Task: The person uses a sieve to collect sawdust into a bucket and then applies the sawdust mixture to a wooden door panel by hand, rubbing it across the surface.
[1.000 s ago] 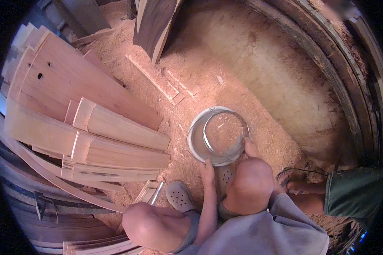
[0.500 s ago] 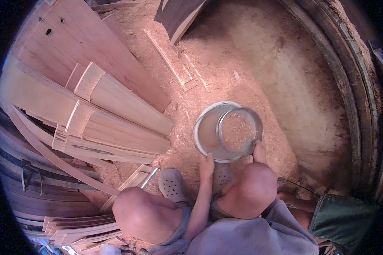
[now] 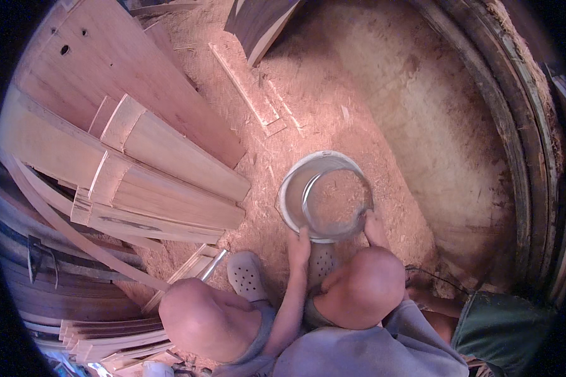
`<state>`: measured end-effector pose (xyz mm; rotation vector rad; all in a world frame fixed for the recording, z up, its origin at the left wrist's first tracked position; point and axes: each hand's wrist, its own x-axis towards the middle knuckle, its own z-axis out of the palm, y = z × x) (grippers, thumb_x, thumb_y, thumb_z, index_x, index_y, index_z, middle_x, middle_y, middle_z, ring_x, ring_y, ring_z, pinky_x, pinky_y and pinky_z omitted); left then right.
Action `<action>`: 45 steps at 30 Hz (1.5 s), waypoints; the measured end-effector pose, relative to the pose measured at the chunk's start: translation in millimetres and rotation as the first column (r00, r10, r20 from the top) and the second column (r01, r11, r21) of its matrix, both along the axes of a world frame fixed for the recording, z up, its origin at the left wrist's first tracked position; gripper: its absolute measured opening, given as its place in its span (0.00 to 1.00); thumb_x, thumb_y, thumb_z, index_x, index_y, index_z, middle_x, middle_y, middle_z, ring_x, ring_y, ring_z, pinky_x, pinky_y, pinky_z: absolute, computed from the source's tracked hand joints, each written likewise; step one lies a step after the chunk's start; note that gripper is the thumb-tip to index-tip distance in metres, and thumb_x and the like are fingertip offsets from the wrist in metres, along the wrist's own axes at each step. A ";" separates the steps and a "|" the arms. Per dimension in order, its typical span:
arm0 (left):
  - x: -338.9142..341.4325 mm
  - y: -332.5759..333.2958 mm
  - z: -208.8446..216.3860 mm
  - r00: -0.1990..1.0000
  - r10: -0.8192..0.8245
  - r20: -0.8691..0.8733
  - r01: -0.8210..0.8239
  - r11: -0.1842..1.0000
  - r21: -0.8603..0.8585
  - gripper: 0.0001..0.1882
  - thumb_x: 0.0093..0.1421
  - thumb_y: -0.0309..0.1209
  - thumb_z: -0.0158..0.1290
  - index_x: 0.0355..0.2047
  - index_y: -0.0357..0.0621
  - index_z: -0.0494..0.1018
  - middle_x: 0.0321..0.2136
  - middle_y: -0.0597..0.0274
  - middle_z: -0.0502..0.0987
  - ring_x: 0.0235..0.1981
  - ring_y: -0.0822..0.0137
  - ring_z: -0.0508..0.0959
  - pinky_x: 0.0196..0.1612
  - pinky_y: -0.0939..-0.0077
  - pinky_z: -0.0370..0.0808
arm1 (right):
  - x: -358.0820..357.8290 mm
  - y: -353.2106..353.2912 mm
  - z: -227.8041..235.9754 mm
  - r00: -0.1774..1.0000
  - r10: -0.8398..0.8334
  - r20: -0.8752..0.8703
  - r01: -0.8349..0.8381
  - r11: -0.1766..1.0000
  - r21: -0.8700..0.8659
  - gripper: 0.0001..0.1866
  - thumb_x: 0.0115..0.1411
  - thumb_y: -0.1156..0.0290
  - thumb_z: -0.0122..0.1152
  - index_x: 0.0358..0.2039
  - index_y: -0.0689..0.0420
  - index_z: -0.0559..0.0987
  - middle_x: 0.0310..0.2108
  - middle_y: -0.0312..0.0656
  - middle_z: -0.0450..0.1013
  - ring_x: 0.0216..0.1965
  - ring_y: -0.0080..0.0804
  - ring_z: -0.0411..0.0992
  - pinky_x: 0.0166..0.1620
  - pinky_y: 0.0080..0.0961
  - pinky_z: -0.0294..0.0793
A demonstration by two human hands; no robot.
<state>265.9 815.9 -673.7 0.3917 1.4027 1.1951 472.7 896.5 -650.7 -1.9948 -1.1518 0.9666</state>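
— Both hands grip the round sieve (image 3: 336, 204): the left hand (image 3: 299, 242) is closed on its near rim at the lower left, and the right hand (image 3: 375, 227) is closed on the near rim at the lower right. How far the fingers curl under, I cannot tell; the rim hides them.

— Where does the sieve sit?

— It is held over a pale bucket (image 3: 294, 188), whose rim shows as a crescent on the sieve's left and top. Sawdust lies on the mesh. Bucket and sieve stand on the sawdust-covered floor (image 3: 333, 94), just ahead of the person's knees.

— Anything different from a second ago?

— The grip looks the same, each hand on the same side of the rim. The sieve now lies more to the right over the bucket, so more of the bucket's left rim shows. The whole scene has slid lower and rightward in view, so the head has moved.

— And around it?

— Grey clogs (image 3: 245, 274) on the feet, one beside the left forearm. Stacked wooden planks (image 3: 138, 169) lie to the left, well apart from the bucket. A thin wooden strip (image 3: 245, 85) lies on the floor beyond. Another person in green shorts (image 3: 503, 330) is at the lower right.
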 end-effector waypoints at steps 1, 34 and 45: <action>-1.2 1.8 6.1 0.999 0.009 -0.054 -0.008 1.000 0.013 0.27 0.58 0.29 0.42 0.58 0.31 0.57 0.55 0.46 0.65 0.57 0.56 0.64 0.59 0.68 0.58 | -1.9 -3.2 -0.1 0.955 0.151 0.256 -0.175 0.982 0.071 0.14 0.57 0.66 0.40 0.33 0.61 0.73 0.27 0.42 0.68 0.29 0.33 0.67 0.32 0.31 0.67; -0.5 0.7 9.3 0.994 0.071 -0.084 -0.071 0.997 -0.002 0.24 0.60 0.30 0.41 0.55 0.29 0.60 0.51 0.48 0.67 0.52 0.59 0.67 0.55 0.69 0.62 | -10.5 3.7 6.3 0.981 -0.072 -0.178 0.046 0.988 -0.146 0.18 0.58 0.65 0.39 0.37 0.67 0.72 0.30 0.50 0.70 0.35 0.39 0.67 0.41 0.34 0.65; 3.9 -0.2 10.3 0.999 0.042 -0.010 -0.042 0.999 0.000 0.24 0.58 0.28 0.40 0.53 0.28 0.61 0.50 0.48 0.68 0.51 0.58 0.68 0.55 0.69 0.62 | -14.4 3.5 39.0 0.989 0.147 0.020 -0.144 0.984 -0.110 0.25 0.60 0.67 0.39 0.57 0.66 0.63 0.49 0.57 0.69 0.51 0.44 0.66 0.53 0.37 0.63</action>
